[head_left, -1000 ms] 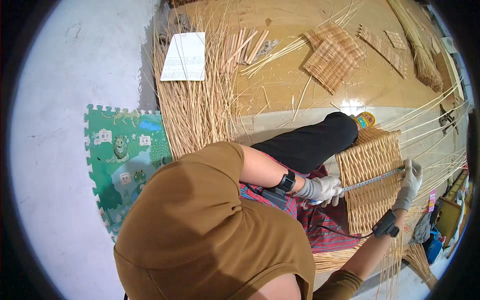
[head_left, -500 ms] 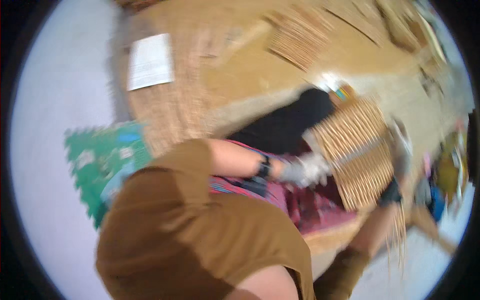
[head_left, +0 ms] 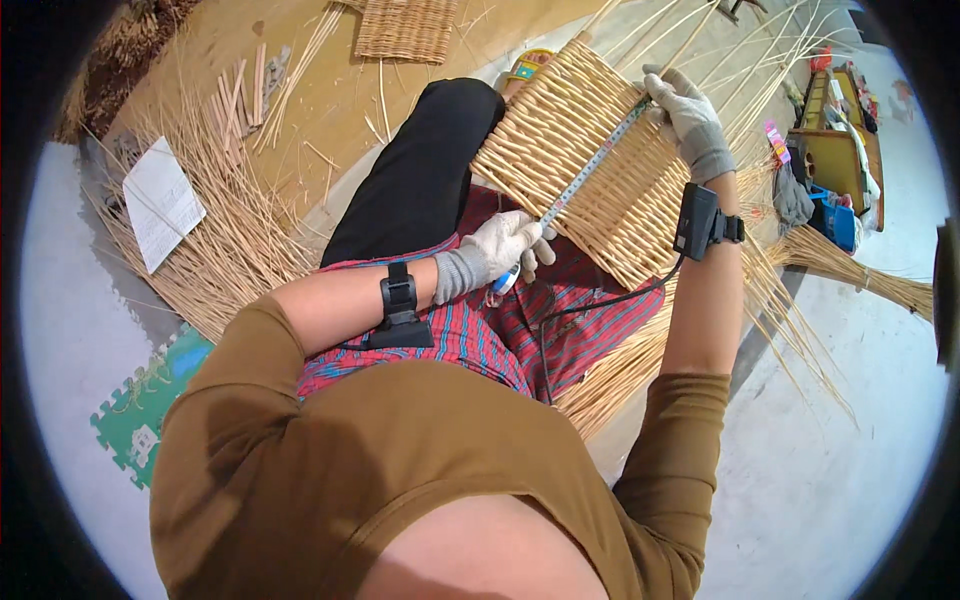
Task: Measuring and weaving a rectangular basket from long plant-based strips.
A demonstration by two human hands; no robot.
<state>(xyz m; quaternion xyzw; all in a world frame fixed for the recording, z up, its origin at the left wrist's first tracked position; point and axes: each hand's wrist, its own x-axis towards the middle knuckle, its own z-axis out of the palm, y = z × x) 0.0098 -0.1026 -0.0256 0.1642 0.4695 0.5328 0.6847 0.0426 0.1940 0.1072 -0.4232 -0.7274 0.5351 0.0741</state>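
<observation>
The person sits on the floor with a woven wicker panel (head_left: 590, 165) lying across the lap, tilted so its far corner points toward one o'clock. A measuring tape (head_left: 590, 170) is stretched diagonally over the weave, running from seven o'clock up to one o'clock.

The left hand (head_left: 500, 250), in a pale work glove, sits at the panel's near edge with its fingers curled tight round the low end of the tape. The right hand (head_left: 690, 120), gloved the same way, is at the panel's far edge, fingers closed down on the tape's upper end and pressing it against the wicker.

Each forearm carries a black strapped device, one on the left wrist (head_left: 398, 305) and one on the right (head_left: 697, 222), with a thin black cable trailing from the right one across the red plaid cloth (head_left: 560, 320) over the lap.

Loose straw-coloured reeds (head_left: 230, 220) fan out over the floor at ten o'clock, with a white sheet of paper (head_left: 160, 200) lying among them. A second woven piece (head_left: 405, 30) rests at twelve o'clock. A green foam mat (head_left: 140, 420) shows at eight o'clock, and a yellow box (head_left: 835, 120) stands at two o'clock.
</observation>
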